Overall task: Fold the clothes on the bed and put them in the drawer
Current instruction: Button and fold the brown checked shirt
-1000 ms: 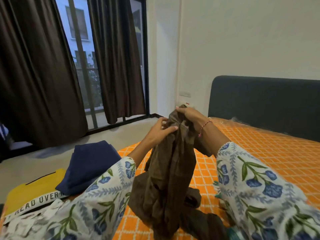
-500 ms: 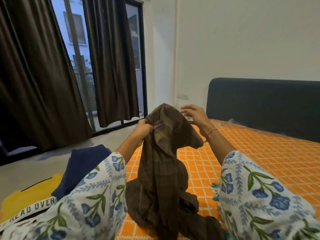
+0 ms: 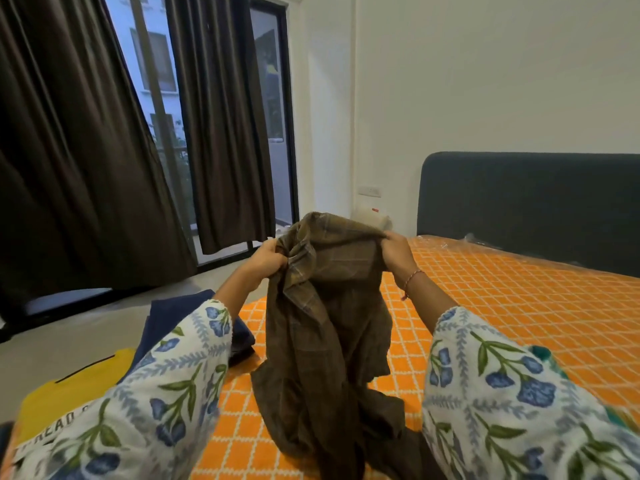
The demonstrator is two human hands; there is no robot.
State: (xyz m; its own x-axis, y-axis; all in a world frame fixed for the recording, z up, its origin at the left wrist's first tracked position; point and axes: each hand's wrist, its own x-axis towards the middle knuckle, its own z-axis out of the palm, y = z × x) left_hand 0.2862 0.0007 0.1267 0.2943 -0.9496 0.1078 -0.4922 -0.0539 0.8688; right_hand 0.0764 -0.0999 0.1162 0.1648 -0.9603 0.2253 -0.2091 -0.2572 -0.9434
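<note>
A brown checked shirt (image 3: 329, 323) hangs in front of me above the orange bed (image 3: 519, 306), its lower part pooled on the cover. My left hand (image 3: 265, 259) grips the shirt's top edge on the left. My right hand (image 3: 394, 252) pinches the top edge on the right, so the cloth stretches between the two. A folded navy garment (image 3: 169, 320) and a yellow printed shirt (image 3: 69, 400) lie on the bed at the left, partly hidden by my left sleeve. No drawer is in view.
A dark upholstered headboard (image 3: 526, 206) stands at the back right against the white wall. Brown curtains (image 3: 76, 168) hang over a tall window at the left, with grey floor between them and the bed. Something teal (image 3: 543, 355) shows behind my right sleeve.
My hands have moved apart along the shirt's top edge, spreading the bunched cloth wider. My right hand has gone from above the shirt to gripping its right edge.
</note>
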